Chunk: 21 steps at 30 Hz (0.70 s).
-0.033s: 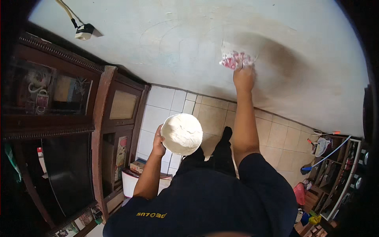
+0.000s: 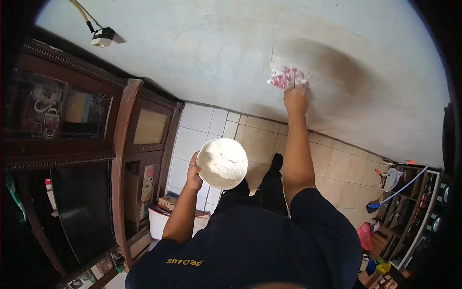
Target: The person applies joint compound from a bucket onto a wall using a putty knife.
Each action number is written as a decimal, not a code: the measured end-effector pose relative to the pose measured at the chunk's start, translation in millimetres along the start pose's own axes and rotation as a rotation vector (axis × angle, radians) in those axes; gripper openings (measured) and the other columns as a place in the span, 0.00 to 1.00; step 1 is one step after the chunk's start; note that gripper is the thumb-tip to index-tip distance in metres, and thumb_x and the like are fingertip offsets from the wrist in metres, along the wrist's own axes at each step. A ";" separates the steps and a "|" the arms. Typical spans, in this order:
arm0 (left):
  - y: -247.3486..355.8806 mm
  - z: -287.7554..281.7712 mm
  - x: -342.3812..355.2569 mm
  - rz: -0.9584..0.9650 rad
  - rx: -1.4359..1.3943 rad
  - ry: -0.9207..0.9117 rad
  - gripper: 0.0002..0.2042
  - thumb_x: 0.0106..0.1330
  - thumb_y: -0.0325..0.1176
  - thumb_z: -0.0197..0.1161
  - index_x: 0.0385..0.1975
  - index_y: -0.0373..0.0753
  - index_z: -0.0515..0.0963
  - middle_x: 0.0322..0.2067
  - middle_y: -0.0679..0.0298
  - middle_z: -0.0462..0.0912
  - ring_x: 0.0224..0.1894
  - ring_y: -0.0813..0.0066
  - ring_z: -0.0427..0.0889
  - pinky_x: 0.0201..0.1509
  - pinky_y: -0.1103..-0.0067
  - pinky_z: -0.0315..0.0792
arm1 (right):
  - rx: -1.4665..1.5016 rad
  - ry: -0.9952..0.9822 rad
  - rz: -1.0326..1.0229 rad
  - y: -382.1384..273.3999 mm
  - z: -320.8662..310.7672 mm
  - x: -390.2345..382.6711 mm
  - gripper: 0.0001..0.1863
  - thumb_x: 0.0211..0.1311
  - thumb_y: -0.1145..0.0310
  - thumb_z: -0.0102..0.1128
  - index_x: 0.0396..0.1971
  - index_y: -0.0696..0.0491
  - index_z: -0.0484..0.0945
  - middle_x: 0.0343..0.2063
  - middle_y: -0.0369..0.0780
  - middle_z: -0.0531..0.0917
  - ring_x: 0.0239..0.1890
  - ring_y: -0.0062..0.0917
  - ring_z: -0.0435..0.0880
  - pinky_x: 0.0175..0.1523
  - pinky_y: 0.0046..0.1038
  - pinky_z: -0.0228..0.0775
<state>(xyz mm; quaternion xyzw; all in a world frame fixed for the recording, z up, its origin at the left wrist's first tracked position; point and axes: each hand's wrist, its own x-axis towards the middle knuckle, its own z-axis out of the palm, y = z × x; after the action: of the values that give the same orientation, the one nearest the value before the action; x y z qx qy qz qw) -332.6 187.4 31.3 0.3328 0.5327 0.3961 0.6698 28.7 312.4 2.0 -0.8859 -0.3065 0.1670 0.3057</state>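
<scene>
In the head view my left hand (image 2: 193, 176) grips the rim and side of a round white tub (image 2: 222, 161) filled with a creamy white paste. My right hand (image 2: 295, 98) is stretched out at upper centre, closed on a flat scraper (image 2: 286, 76) with a red-and-white, paste-smeared face. The scraper is against or very near the pale, patchy wall (image 2: 216, 58); I cannot tell exact contact. Faint curved marks show on the wall left of it, and a shadow falls to its right.
A dark wooden cabinet (image 2: 127, 183) with glass panels and a dark screen lines the left. A plug socket (image 2: 102, 37) sits on the wall. Tiled floor (image 2: 257, 139) surrounds my feet. A cluttered rack (image 2: 402, 212) with cords stands at right; a white bin (image 2: 159, 224) is by the cabinet.
My right hand and the scraper are slightly lower in the picture. My left hand and the tub have barely moved.
</scene>
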 end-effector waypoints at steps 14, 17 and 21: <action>-5.2 -9.8 8.1 -0.029 0.005 -0.064 0.35 0.40 0.40 0.49 0.53 0.31 0.63 0.46 0.55 0.72 0.51 0.63 0.70 0.58 0.74 0.62 | 0.210 0.345 -0.328 -77.0 -69.6 -0.3 0.19 0.60 0.59 0.48 0.41 0.60 0.72 0.40 0.54 0.76 0.42 0.52 0.74 0.48 0.44 0.66; -8.5 -11.9 12.8 0.009 0.038 -0.126 0.35 0.39 0.40 0.50 0.54 0.32 0.63 0.46 0.55 0.72 0.51 0.63 0.70 0.58 0.73 0.62 | 0.119 0.327 -0.226 -71.6 -58.5 7.6 0.21 0.59 0.57 0.51 0.38 0.62 0.71 0.36 0.57 0.77 0.40 0.52 0.76 0.46 0.45 0.68; -4.2 -2.3 5.7 -0.003 -0.016 -0.076 0.36 0.39 0.41 0.51 0.54 0.32 0.63 0.47 0.55 0.72 0.51 0.64 0.70 0.58 0.74 0.62 | 0.049 0.277 -0.123 -8.8 2.9 6.8 0.23 0.58 0.55 0.52 0.36 0.64 0.72 0.34 0.57 0.78 0.38 0.51 0.77 0.44 0.46 0.69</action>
<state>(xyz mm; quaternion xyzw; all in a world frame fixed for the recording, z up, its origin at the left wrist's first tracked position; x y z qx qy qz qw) -333.5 190.5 24.5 0.3414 0.5044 0.3864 0.6926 28.5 323.6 4.7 -0.8723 -0.3107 0.0316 0.3763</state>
